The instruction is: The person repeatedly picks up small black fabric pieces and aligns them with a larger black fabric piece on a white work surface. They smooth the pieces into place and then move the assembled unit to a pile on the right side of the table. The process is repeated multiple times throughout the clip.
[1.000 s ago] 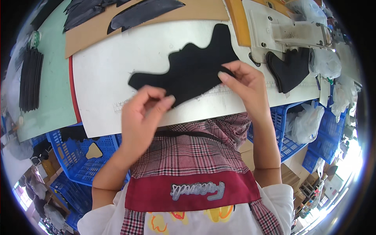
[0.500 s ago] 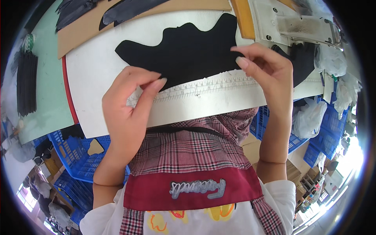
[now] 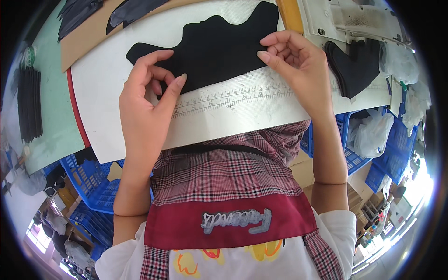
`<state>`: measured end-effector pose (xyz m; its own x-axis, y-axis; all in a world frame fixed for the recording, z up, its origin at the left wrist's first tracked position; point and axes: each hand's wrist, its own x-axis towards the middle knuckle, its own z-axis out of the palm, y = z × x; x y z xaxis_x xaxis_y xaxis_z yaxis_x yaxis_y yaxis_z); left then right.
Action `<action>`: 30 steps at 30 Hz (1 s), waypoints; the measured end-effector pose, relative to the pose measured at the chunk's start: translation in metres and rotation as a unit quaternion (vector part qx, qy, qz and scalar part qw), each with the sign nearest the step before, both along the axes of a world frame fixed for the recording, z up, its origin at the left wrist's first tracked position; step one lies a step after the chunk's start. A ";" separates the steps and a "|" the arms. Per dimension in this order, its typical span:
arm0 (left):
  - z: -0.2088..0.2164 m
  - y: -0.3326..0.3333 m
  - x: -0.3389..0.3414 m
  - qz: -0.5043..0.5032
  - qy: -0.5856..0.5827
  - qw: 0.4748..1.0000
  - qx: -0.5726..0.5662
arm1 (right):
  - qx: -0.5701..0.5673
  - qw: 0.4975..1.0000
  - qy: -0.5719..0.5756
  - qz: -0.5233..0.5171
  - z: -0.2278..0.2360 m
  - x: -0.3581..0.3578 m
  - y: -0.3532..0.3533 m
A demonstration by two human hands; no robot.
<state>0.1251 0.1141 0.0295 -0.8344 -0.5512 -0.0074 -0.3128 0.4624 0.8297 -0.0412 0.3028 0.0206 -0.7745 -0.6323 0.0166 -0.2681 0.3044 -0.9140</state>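
A flat black fabric piece (image 3: 219,51) with a wavy far edge and a nearly straight near edge lies on the white work surface (image 3: 105,107). Over its near left corner is my left hand (image 3: 144,95), thumb and fingers spread apart, the fingertips at the cloth. My right hand (image 3: 303,67) is at the right end of the piece. Its thumb and forefinger are parted there, and the other fingers curl loosely. Part of the cloth's right edge is hidden behind that hand. Ruler markings (image 3: 228,100) run along the surface just in front of the cloth.
To the right lie stacked black fabric pieces (image 3: 357,70) beside a pale machine part (image 3: 359,21). Dark pieces rest on a brown board (image 3: 86,44) at the far left. A black stack (image 3: 30,105) stands on the green surface. Blue crates (image 3: 88,179) sit below the table edge.
Both hands have loosened from pinching the fabric's edges, and their fingers are now apart. The whole view has shifted slightly, so the table and cloth appear higher and further left.
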 end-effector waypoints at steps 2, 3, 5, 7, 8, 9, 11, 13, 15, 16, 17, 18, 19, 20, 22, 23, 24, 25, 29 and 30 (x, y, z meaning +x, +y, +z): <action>0.001 0.000 0.000 0.000 0.000 1.000 0.012 | 0.022 1.000 -0.010 0.008 0.001 0.000 0.001; 0.001 -0.001 0.000 -0.002 0.000 1.000 0.016 | 0.025 1.000 -0.005 0.007 0.002 0.000 0.001; 0.000 -0.001 -0.001 -0.002 0.006 1.000 0.024 | 0.031 1.000 0.005 0.005 0.002 0.000 0.001; 0.000 -0.001 -0.002 0.003 0.017 0.999 0.030 | 0.037 0.999 0.009 0.007 0.003 0.000 -0.001; 0.001 -0.001 -0.001 0.004 0.012 1.000 0.027 | 0.040 0.999 0.011 0.008 0.003 0.000 -0.002; 0.002 -0.001 -0.001 0.004 0.008 1.000 0.025 | 0.032 0.999 0.018 0.004 0.003 0.000 -0.002; 0.003 -0.001 -0.002 0.003 0.004 1.000 0.025 | 0.016 0.999 0.033 -0.004 0.000 0.000 -0.004; 0.002 -0.001 -0.001 0.004 0.004 1.000 0.027 | 0.021 0.999 0.030 -0.001 0.001 0.000 -0.005; 0.001 -0.002 -0.001 0.001 0.009 1.000 0.024 | 0.024 0.999 0.030 -0.001 0.001 0.000 -0.006; 0.001 -0.002 -0.001 -0.001 0.011 1.000 0.022 | 0.025 0.999 0.032 -0.001 0.001 0.000 -0.006; 0.001 -0.002 -0.001 0.000 0.011 1.000 0.020 | 0.025 0.999 0.035 -0.002 0.001 0.000 -0.005; 0.001 -0.001 -0.001 0.001 0.011 1.000 0.017 | 0.026 0.999 0.037 -0.003 0.001 0.000 -0.005; 0.001 -0.001 -0.002 0.002 0.011 1.000 0.015 | 0.026 0.999 0.040 -0.003 0.001 0.001 -0.005; 0.001 -0.001 -0.002 0.003 0.010 1.000 0.011 | 0.026 0.999 0.042 -0.004 0.001 0.001 -0.005; 0.001 0.000 -0.002 0.004 0.009 1.000 0.004 | 0.022 0.999 0.041 -0.005 0.001 0.001 -0.005; 0.001 0.000 -0.002 0.005 0.007 1.000 0.001 | 0.020 0.999 0.041 -0.005 0.001 0.001 -0.005; 0.001 0.000 -0.002 0.006 0.006 1.000 -0.002 | 0.019 0.999 0.038 -0.005 0.001 0.001 -0.006; 0.001 0.000 -0.002 0.007 0.005 1.000 -0.005 | 0.018 0.999 0.035 -0.004 0.001 0.001 -0.006; 0.002 0.001 -0.002 0.011 0.001 1.000 -0.005 | 0.031 0.999 0.034 -0.004 0.004 0.002 -0.007; 0.002 0.001 -0.002 0.011 0.002 1.000 -0.005 | 0.030 0.999 0.035 -0.004 0.003 0.002 -0.007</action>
